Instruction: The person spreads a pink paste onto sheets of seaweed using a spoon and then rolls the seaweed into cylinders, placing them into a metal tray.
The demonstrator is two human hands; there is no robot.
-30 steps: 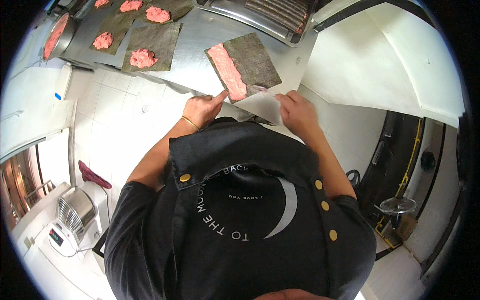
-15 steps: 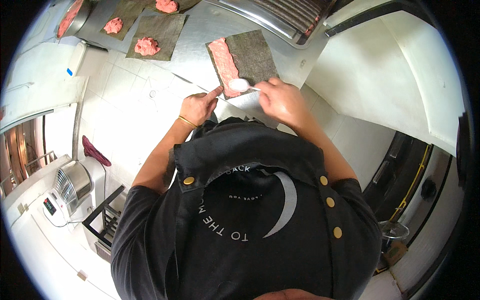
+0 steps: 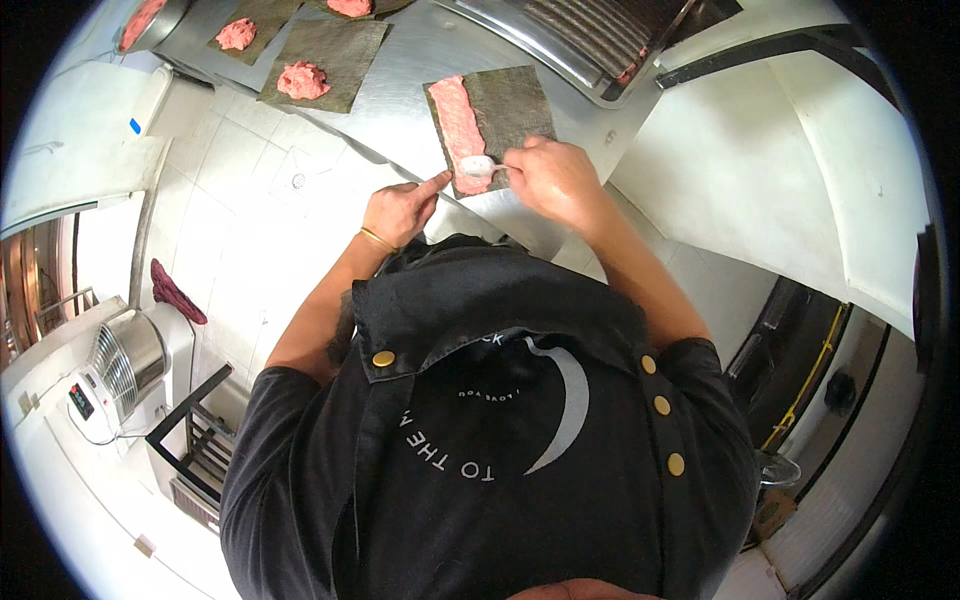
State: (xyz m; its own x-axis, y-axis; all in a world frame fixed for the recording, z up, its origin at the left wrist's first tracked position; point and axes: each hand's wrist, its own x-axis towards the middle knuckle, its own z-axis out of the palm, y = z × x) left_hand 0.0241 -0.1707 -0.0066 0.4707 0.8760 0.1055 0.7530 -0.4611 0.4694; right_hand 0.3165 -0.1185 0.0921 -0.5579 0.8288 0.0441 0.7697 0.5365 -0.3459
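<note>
A dark green seaweed sheet (image 3: 515, 110) lies on the steel table in front of me, with a strip of pink minced paste (image 3: 458, 115) spread along its left side. My right hand (image 3: 555, 180) is closed round the handle of a pale spoon (image 3: 478, 166), whose bowl rests on the near end of the strip. My left hand (image 3: 400, 212) stretches its index finger to the sheet's near left edge, touching it; its other fingers are curled and hold nothing visible. Farther left, another seaweed sheet (image 3: 345, 60) carries a lump of pink paste (image 3: 303, 80).
More sheets with paste lumps (image 3: 237, 34) lie at the far left, beside a metal bowl of pink paste (image 3: 150, 22). A ridged metal tray (image 3: 590, 45) sits at the far right of the steel table (image 3: 420, 45). A mixer-like machine (image 3: 125, 365) stands at left.
The spoon has shifted slightly up along the paste strip with my right hand. My left index finger stays at the sheet's edge. The whole view has moved a little.
</note>
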